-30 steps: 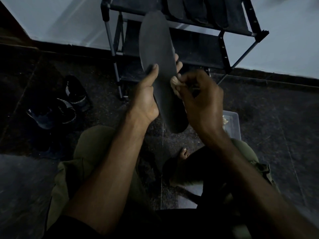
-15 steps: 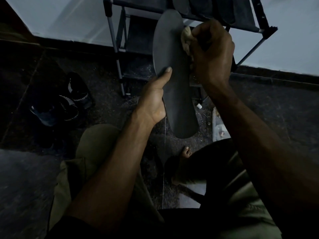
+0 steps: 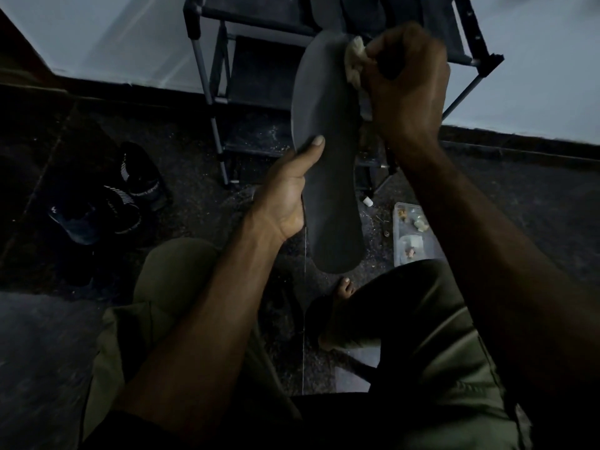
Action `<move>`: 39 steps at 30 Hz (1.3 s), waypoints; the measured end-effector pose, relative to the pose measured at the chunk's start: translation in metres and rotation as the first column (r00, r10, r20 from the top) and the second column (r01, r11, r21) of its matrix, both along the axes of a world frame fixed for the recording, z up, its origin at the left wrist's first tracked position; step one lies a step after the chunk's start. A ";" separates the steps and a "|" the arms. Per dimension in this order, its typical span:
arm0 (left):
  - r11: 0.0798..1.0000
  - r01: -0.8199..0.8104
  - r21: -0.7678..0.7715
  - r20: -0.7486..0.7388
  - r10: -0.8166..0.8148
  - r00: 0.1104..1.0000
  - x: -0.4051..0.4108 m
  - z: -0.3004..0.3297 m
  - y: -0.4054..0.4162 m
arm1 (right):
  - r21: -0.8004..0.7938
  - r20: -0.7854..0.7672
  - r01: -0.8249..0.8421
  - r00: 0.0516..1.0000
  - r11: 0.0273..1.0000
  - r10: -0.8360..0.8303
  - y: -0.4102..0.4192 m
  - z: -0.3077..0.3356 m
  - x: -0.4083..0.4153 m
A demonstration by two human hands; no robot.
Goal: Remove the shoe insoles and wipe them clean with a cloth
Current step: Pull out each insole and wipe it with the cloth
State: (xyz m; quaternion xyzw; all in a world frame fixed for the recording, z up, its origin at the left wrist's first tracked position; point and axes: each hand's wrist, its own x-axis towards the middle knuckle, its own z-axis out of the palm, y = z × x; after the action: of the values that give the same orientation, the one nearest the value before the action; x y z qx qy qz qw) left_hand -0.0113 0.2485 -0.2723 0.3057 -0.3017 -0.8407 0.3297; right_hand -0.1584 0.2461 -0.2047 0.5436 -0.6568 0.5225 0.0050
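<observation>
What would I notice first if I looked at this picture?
Right in the middle, a long dark insole stands up on end, held by the left hand at its edge. Near its top, the right hand presses a pale crumpled cloth against it. Behind stands a dark shoe rack, and black shoes sit on the floor at the left.

A seated person holds an insole (image 3: 328,177) upright between the knees, the left hand (image 3: 285,203) gripping its left edge at mid-length, thumb on its face. The right hand (image 3: 406,82) presses a bunched cloth (image 3: 354,63) against the insole's upper right edge. Behind the insole stands a shoe rack (image 3: 259,76), backed against the wall (image 3: 97,37). A pair of shoes (image 3: 110,196) lies on the floor left of the rack and well apart from the hands. A small tray (image 3: 418,235) sits on the floor just right of the insole's lower end, beside the right knee. A bare foot (image 3: 344,287) rests below the insole.
</observation>
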 end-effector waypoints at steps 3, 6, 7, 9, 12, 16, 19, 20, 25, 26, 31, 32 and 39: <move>1.000 -0.023 -0.012 0.016 0.024 1.000 0.002 -0.001 -0.003 | 0.064 0.059 -0.026 0.998 0.998 0.023 0.010 -0.005 0.006; 0.999 -0.039 -0.036 0.024 0.040 0.999 0.004 -0.003 -0.004 | 0.145 0.139 -0.083 0.988 0.986 0.062 0.034 -0.012 0.016; 0.999 -0.029 -0.040 0.023 0.030 0.999 0.005 -0.003 -0.004 | 0.164 0.126 -0.089 0.990 0.982 0.068 0.042 -0.012 0.018; 0.999 0.003 -0.033 0.008 -0.003 1.000 0.006 -0.001 -0.004 | 0.191 0.080 -0.081 0.995 0.978 0.067 0.052 -0.011 0.019; 0.997 0.077 -0.003 -0.086 -0.077 0.993 0.007 0.007 0.000 | 0.206 0.086 -0.058 0.995 0.977 0.041 0.059 -0.007 0.017; 0.993 0.101 0.065 -0.239 -0.083 0.968 0.008 0.011 0.002 | 0.159 0.184 -0.085 0.981 0.984 0.055 0.057 -0.006 0.018; 0.991 0.073 0.116 -0.291 -0.036 0.956 0.010 0.006 -0.002 | 0.140 0.084 -0.102 0.992 0.985 0.090 0.048 -0.008 0.030; 0.991 0.067 0.115 -0.279 -0.033 0.960 0.010 0.007 -0.001 | 0.133 0.056 -0.111 0.993 0.985 0.104 0.043 -0.009 0.034; 0.994 0.030 0.106 -0.202 -0.008 0.979 0.008 0.006 0.003 | 0.116 0.011 -0.125 0.992 0.985 0.124 0.017 -0.013 0.052; 0.995 0.023 0.098 -0.192 -0.004 0.981 0.009 0.005 0.004 | 0.122 -0.003 -0.126 0.992 0.985 0.127 0.016 -0.014 0.056; 0.987 0.012 0.159 -0.256 0.029 0.966 0.013 0.001 0.000 | 0.185 -0.003 -0.155 0.987 0.970 0.158 0.044 -0.021 0.078; 0.984 0.031 0.177 -0.282 0.021 0.959 0.012 0.000 -0.001 | 0.199 0.021 -0.166 0.986 0.966 0.165 0.052 -0.022 0.081; 0.983 -0.003 0.181 -0.197 0.039 0.980 0.009 0.006 0.006 | 0.158 -0.001 -0.127 0.992 0.979 0.129 0.059 -0.025 0.087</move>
State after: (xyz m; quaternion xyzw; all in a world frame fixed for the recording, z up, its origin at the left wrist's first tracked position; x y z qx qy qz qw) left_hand -0.0023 0.2546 -0.2663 0.2516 -0.1865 -0.8874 0.3383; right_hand -0.0717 0.3054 -0.2297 0.5864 -0.6598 0.4650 -0.0678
